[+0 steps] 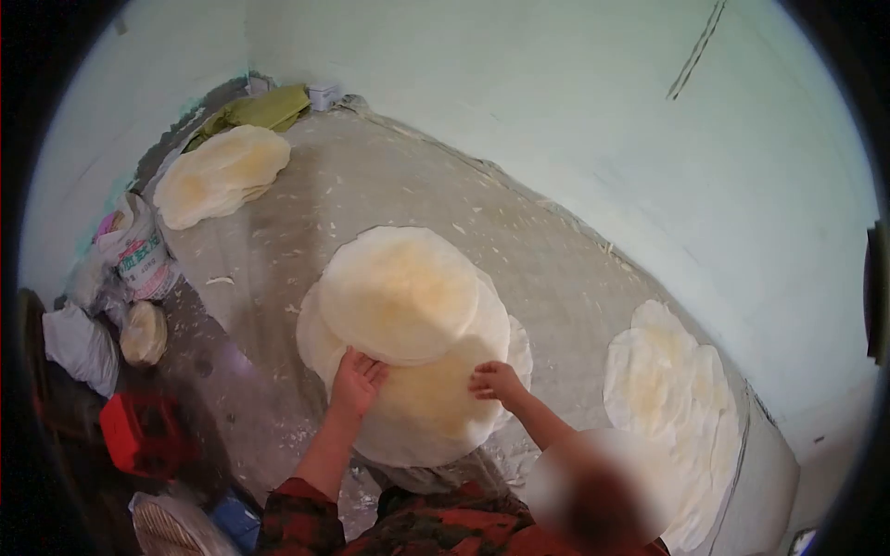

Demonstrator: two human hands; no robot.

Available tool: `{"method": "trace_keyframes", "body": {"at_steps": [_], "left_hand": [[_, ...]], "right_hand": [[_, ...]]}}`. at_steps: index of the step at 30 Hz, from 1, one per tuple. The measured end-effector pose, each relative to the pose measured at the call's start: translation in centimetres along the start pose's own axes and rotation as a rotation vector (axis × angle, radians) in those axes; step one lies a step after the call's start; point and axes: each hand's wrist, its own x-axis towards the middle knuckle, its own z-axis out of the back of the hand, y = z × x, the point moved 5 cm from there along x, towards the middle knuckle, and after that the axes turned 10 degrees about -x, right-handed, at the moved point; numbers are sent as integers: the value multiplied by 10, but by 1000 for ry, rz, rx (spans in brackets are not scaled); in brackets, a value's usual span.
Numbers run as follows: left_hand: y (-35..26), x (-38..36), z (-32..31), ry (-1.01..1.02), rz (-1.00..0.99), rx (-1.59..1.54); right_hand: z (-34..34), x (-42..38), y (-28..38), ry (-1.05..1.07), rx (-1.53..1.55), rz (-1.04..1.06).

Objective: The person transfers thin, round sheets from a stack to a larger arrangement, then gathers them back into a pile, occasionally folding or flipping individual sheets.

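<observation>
Pale, thin round sheets lie in a pile in front of me. The smaller upper stack (399, 295) rests across the back of a wider lower sheet (422, 408). My left hand (359, 380) is palm up at the near edge of the upper stack, its fingers apart with nothing visible in them. To the right, my right hand (498, 382) is over the lower sheet near its right side, with loosely bent fingers and nothing visible in them. Whether either hand touches a sheet is unclear.
More sheets lie at the back left (222, 176) and right (663, 389). Along the left are a printed sack (139, 255), a white bag (79, 347) and a red container (144, 434). A green wall (593, 111) bounds the back. A blurred patch covers the lower right.
</observation>
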Motion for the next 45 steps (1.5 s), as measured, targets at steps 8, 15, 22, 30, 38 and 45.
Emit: {"method": "trace_keyframes", "body": {"at_steps": [8, 15, 22, 30, 38, 45], "left_hand": [[12, 11, 9, 34, -56, 109], [135, -55, -34, 469, -337, 984], [319, -115, -35, 1314, -518, 1760], [338, -104, -13, 1236, -662, 1991], [344, -117, -26, 1190, -747, 2008], [351, -87, -43, 797, -419, 2070]], "right_hand": [[71, -100, -106, -17, -52, -35], [256, -174, -223, -615, 282, -184], [432, -198, -269, -1111, 55, -204], [523, -182, -222, -1429, -284, -190], [578, -149, -84, -920, -304, 301], [637, -178, -80, -749, 503, 514]]}}
